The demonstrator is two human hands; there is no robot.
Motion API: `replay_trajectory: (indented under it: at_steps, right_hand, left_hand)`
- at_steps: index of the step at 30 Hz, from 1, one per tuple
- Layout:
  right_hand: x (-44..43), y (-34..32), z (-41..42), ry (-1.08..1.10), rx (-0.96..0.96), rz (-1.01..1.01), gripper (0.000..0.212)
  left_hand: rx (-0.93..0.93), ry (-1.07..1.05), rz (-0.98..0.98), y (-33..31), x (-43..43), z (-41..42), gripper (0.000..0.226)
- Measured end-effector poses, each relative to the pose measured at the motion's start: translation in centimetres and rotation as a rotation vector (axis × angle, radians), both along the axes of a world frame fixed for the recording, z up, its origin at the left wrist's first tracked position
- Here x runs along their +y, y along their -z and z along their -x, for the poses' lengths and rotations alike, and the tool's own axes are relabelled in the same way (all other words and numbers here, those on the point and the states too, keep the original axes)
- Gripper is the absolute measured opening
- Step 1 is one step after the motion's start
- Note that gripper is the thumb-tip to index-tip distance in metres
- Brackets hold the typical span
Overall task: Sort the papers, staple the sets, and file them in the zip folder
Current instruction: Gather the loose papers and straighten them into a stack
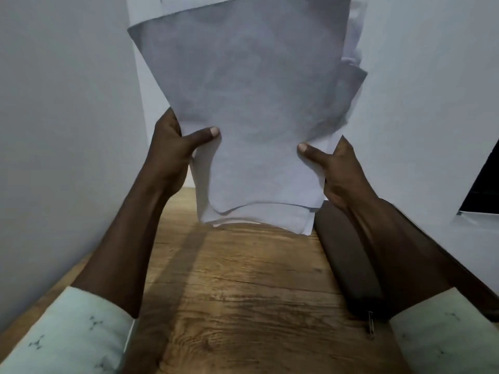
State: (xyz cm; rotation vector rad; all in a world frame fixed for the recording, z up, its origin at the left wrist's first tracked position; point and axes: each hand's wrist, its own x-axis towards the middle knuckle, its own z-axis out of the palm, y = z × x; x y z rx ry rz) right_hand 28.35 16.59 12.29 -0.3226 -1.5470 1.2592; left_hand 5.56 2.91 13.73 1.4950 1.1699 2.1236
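A: Where are the papers?
B: The papers (251, 103) stand upright between both hands, their lower edges close to the table (243, 292). I cannot tell whether they touch it.
A: How does the left hand hold them?
B: The left hand (172, 149) pinches the left edge, with its thumb (208, 134) flat on the near face and the other fingers hidden behind the sheets.
A: And the right?
B: The right hand (341, 171) pinches the right edge the same way, thumb (307, 152) in front and fingers out of sight behind. The sheets bow between the two thumbs.
A: The folder?
B: The folder (348, 255) lies flat on the table below the right thumb, under that forearm, with its zip pull (370, 323) at the near end.
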Motion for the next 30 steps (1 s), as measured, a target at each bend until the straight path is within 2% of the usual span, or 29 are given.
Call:
replay_trajectory:
  at_steps: [3, 7, 9, 12, 16, 18, 20, 23, 27, 30]
  right_hand:
    - [0.8, 1.8, 0.2, -0.022, 0.006, 0.068, 0.041]
    - [1.5, 6.5, 0.1, -0.078, -0.109, 0.221, 0.069]
    - [1.8, 7.9, 0.2, -0.086, -0.222, 0.221, 0.07]
    - [1.8, 7.8, 0.5, -0.052, -0.321, 0.201, 0.071]
    - [1.1, 5.6, 1.1, 0.108, -0.272, 0.1, 0.043]
    - [0.8, 4.3, 1.0, 0.154, -0.205, 0.051, 0.039]
    - [0.9, 4.1, 0.9, 0.144, -0.154, 0.071, 0.042]
    - [1.4, 7.5, 0.9, 0.06, -0.166, 0.183, 0.049]
    - [1.9, 11.3, 1.3, -0.032, -0.326, 0.191, 0.069]
    - [1.4, 9.8, 1.6, 0.041, -0.384, 0.144, 0.067]
  left_hand:
    - [0.012, -0.013, 0.039, 1.4, 0.3, 0.2, 0.059]
    - [-0.005, -0.072, 0.179, 5.5, 1.0, -0.2, 0.082]
    - [0.0, -0.1, 0.256, 7.8, 1.2, -0.4, 0.085]
    - [-0.05, -0.095, 0.324, 9.4, 1.7, -0.5, 0.078]
    - [-0.102, -0.16, 0.28, 6.8, 2.7, -0.6, 0.055]
    - [-0.114, -0.124, 0.218, 4.9, 3.0, -0.6, 0.054]
    - [-0.119, -0.084, 0.187, 4.1, 3.0, -0.3, 0.054]
    - [-0.037, 0.017, 0.262, 6.3, 2.5, -0.7, 0.053]
    - [-0.085, 0.186, 0.418, 11.6, 1.5, -1.2, 0.068]
    - [-0.102, 0.21, 0.405, 11.6, 1.7, -0.7, 0.076]
